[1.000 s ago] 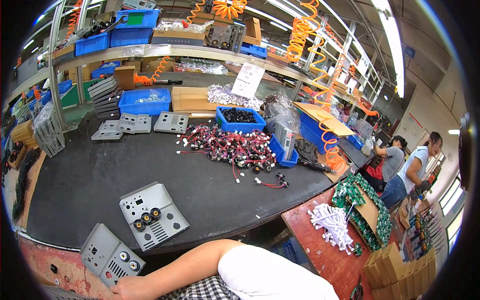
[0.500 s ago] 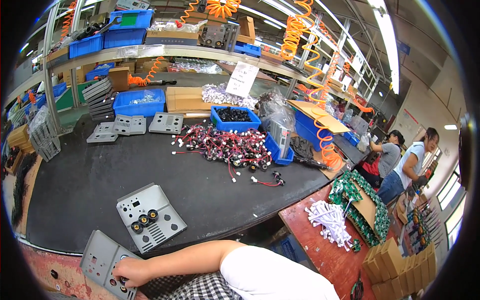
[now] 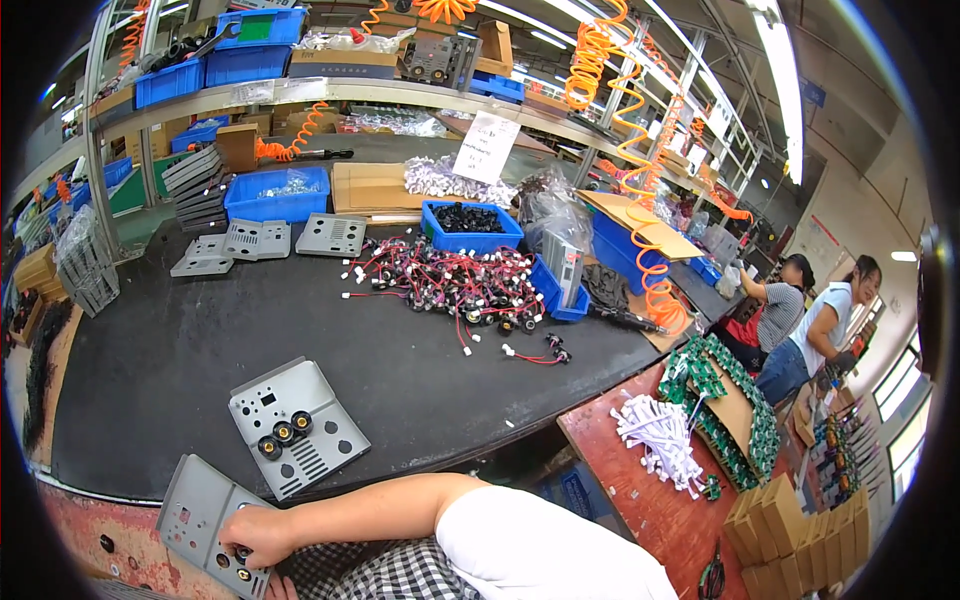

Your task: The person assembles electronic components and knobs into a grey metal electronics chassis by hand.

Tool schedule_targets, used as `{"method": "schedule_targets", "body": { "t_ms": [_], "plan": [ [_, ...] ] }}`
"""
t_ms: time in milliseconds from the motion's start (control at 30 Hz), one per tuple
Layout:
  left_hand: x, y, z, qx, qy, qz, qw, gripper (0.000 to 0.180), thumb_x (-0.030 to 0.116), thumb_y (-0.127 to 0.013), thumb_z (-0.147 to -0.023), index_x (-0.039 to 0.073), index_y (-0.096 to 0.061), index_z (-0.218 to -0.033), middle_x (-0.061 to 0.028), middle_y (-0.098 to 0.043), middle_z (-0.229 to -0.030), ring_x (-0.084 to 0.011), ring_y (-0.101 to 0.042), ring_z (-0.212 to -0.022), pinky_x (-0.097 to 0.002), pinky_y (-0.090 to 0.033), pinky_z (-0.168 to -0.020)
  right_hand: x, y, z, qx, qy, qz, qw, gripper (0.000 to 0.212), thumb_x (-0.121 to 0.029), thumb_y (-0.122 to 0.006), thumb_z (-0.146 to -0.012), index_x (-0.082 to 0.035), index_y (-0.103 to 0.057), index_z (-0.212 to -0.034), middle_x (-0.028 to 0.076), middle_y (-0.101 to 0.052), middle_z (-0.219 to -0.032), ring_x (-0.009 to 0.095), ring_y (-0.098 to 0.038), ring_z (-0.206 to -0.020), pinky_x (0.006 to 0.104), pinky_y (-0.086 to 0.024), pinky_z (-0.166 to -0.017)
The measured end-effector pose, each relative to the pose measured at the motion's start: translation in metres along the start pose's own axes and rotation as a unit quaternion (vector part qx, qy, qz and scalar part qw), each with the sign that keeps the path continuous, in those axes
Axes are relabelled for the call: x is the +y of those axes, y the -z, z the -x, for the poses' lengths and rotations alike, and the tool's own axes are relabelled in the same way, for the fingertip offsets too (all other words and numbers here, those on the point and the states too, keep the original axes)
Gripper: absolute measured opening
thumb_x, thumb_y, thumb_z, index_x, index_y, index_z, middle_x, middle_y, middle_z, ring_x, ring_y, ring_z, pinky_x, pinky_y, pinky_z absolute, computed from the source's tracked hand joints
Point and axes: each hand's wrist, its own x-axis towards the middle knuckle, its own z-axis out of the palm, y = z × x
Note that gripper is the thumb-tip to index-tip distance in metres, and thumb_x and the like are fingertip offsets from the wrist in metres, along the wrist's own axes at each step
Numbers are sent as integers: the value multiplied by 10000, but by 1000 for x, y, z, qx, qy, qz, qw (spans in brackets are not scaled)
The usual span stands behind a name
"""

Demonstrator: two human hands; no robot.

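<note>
A grey metal panel [image 3: 190,510] with punched holes lies tilted at the near left edge of the bench. Over its lower part, my right hand [image 3: 257,537] has its fingers bent and closed around a black round socket [image 3: 243,552]. Another socket with a brass-coloured centre [image 3: 244,574] sits just below those fingers. At the panel's lower right edge my left hand [image 3: 282,588] shows only a few fingers, closed on that edge; the rest is hidden. Just beyond lies a second grey panel [image 3: 325,410], with three black sockets [image 3: 285,433] in a row on it.
A heap of red-wired connectors [image 3: 450,285] lies mid-bench beside a blue bin of black parts [image 3: 470,228]. More grey panels [image 3: 258,240] lie further back. On the red table at right are white cable bundles [image 3: 660,440] and green circuit boards [image 3: 750,420]. Two people stand far right.
My right hand has shifted slightly left on the near panel, still bent over the sockets. More of my left hand's fingers show at the panel's edge. The view has tilted slightly.
</note>
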Motion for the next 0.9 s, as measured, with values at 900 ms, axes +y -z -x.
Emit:
{"method": "schedule_targets", "body": {
  "t_ms": [900],
  "plan": [
    [5,-7,8,204,-39,-124,970,465,46,-571,-781,28,-476,-1235,-97,-503,-1216,-242,-447,-1128,-377,-371,-966,-2,-40,-14,30,233,255,938,195,-255,-670,-566,-68,-658,-620,93,-590,-702,285,-602,-674,377,-477,-570]
  ]
}}
